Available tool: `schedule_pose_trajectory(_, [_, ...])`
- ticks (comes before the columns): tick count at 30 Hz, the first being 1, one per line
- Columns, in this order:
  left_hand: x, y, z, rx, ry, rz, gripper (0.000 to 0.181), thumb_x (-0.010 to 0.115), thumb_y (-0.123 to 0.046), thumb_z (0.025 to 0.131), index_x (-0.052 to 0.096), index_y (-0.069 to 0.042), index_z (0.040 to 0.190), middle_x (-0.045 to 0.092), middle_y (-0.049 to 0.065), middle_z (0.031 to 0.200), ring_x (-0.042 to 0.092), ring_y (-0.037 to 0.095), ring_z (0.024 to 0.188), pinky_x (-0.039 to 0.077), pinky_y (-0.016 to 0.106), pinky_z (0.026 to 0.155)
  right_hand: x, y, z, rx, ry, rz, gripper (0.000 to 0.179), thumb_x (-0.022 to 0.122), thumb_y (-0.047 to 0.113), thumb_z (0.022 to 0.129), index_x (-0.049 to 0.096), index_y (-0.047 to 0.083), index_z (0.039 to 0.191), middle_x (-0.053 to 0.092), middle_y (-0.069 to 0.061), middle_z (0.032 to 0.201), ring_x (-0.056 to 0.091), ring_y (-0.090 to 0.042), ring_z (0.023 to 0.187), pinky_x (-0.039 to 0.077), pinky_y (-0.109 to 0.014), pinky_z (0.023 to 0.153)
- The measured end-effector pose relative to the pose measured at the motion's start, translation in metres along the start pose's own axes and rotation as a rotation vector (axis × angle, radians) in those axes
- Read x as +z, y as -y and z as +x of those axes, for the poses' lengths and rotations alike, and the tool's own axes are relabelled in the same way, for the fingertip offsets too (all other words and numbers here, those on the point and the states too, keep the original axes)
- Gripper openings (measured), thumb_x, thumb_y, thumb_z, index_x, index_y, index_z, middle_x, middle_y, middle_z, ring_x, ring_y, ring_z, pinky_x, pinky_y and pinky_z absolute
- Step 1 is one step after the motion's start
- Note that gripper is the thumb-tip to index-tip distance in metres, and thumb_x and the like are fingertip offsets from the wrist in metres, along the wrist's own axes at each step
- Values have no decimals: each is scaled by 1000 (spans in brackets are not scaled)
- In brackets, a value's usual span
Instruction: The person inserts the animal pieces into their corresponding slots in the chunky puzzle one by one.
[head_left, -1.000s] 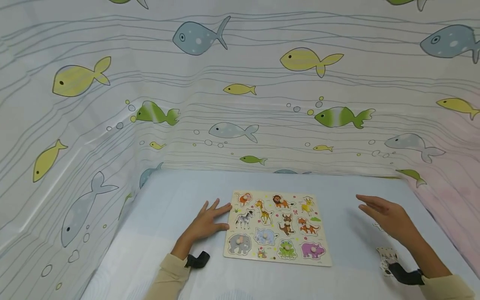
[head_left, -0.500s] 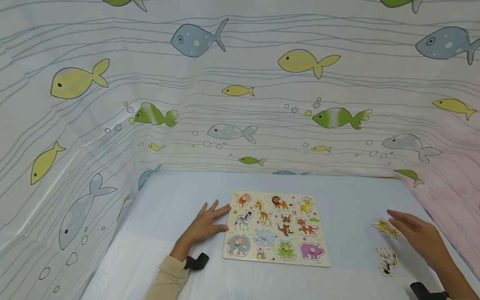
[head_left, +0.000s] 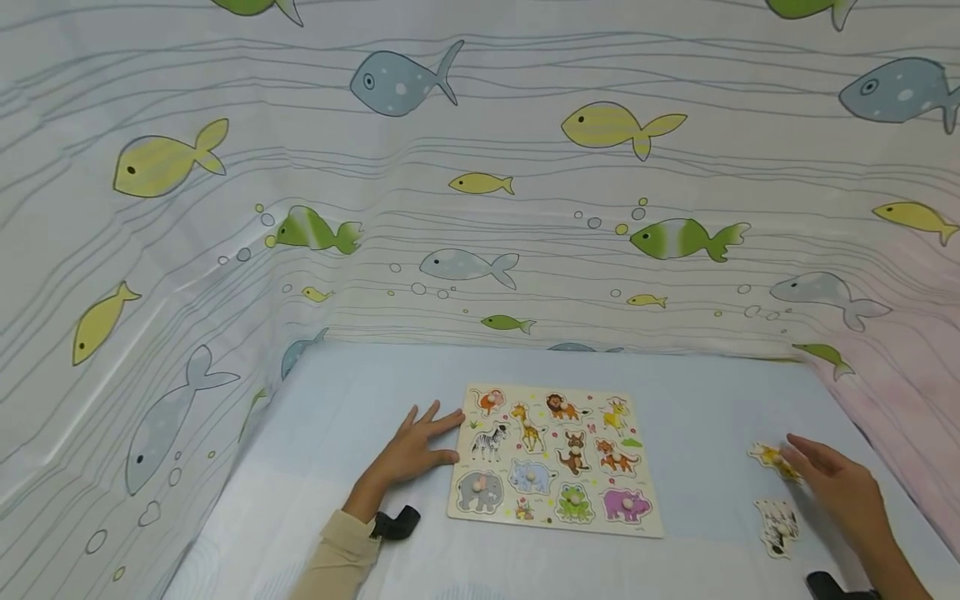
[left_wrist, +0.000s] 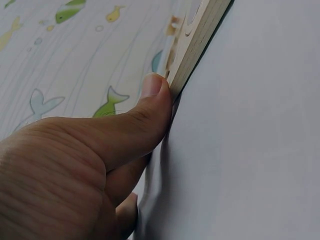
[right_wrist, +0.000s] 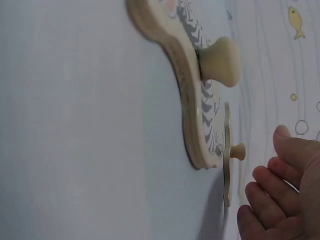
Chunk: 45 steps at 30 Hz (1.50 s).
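A wooden animal puzzle board [head_left: 557, 521] lies flat on the table, its pictures showing a zebra, an elephant, a frog and others. Against its left edge rests my left hand [head_left: 408, 450], fingers spread; in the left wrist view the thumb [left_wrist: 152, 102] touches the board's edge [left_wrist: 197, 52]. My right hand [head_left: 840, 487] hovers by a loose yellow animal piece [head_left: 767, 455], partly covering it. A loose zebra piece [head_left: 778, 529] lies nearer me. In the right wrist view, a gap shows between the right hand [right_wrist: 280, 192] and the farther piece's knob [right_wrist: 238, 151].
A pale blue and white cloth covers the table [head_left: 375, 371]. Fish-printed curtains [head_left: 420, 208] rise behind it and at both sides. Each wrist wears a black camera mount, such as the left one [head_left: 397, 523].
My right hand has moved right and towards me, away from the board's side, uncovering the zebra piece and coming beside the yellow piece. The left hand has stayed at the board's edge.
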<state>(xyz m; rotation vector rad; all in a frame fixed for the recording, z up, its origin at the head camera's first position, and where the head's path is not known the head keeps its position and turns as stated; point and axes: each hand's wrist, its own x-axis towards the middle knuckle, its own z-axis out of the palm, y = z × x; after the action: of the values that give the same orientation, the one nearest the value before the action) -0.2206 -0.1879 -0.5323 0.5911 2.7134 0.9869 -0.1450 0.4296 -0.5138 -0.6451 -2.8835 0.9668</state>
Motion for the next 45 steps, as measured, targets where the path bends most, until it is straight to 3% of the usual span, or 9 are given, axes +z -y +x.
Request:
schedule_pose_trajectory(4, [-1,-1,0,4,-5,-3,72,77,-39,82,51,-21,147,45,-5,155,17,31,155,-6,54,127,9,-3,3,45,-15,-4,77,53,59,97,45,1,147,42,-29,148,39,-57,134,37,-71,102])
schedule_pose_trajectory(16, [0,-2,3,23,-4,2,71,77,-39,83,52,-20,147,46,-4,154,17,32,155,-5,55,127,21,-6,-2,-18,-116,-6,70,58,53,98,51,-1,142,48,-26,145,43,-53,133,36,-68,106])
schedule_pose_trajectory(23, [-1,-4,1,7,-8,-10,71,77,-38,83,52,-21,146,46,-4,154,17,32,155,-6,55,127,29,-7,-1,-175,-215,-95,49,69,31,96,62,-5,129,56,-30,134,54,-54,121,45,-66,95])
schedule_pose_trajectory(33, [1,-5,-1,-9,-8,-32,70,78,-37,82,53,-20,146,47,-4,154,17,31,155,-5,55,127,36,-16,0,-246,-284,-109,41,72,15,93,63,-10,123,61,-31,128,57,-53,118,45,-64,95])
schedule_pose_trajectory(35, [1,-5,-2,-18,-11,-28,71,78,-37,82,53,-21,146,47,-5,154,17,30,156,-4,55,127,37,-17,0,-278,-313,-104,38,72,15,93,65,-9,121,63,-30,127,59,-37,127,45,-60,97])
schedule_pose_trajectory(37, [1,-4,-2,-21,-12,-27,71,78,-37,82,52,-21,146,47,-5,154,17,30,156,-4,55,127,38,-18,-1,-321,-348,-91,35,73,15,92,68,-7,118,66,-28,124,53,0,132,46,-38,109])
schedule_pose_trajectory(40, [1,-4,-1,-21,-4,-24,71,78,-38,83,51,-22,147,46,-6,154,16,30,156,-5,54,127,40,-21,-2,-376,-391,-58,31,73,13,91,70,-5,117,68,-27,121,24,38,111,28,2,107])
schedule_pose_trajectory(42, [2,-4,-1,-14,-2,-26,72,77,-38,83,51,-21,147,45,-5,154,16,31,156,-5,55,127,40,-21,-2,-398,-406,-30,29,73,9,91,71,-4,117,68,-27,121,17,43,100,13,12,93])
schedule_pose_trajectory(45, [1,-3,-1,-7,-2,-16,71,77,-38,83,51,-21,147,45,-5,154,17,31,156,-5,54,127,40,-20,-2,-403,-418,-4,28,72,9,92,72,0,118,68,-20,126,21,42,104,16,12,93])
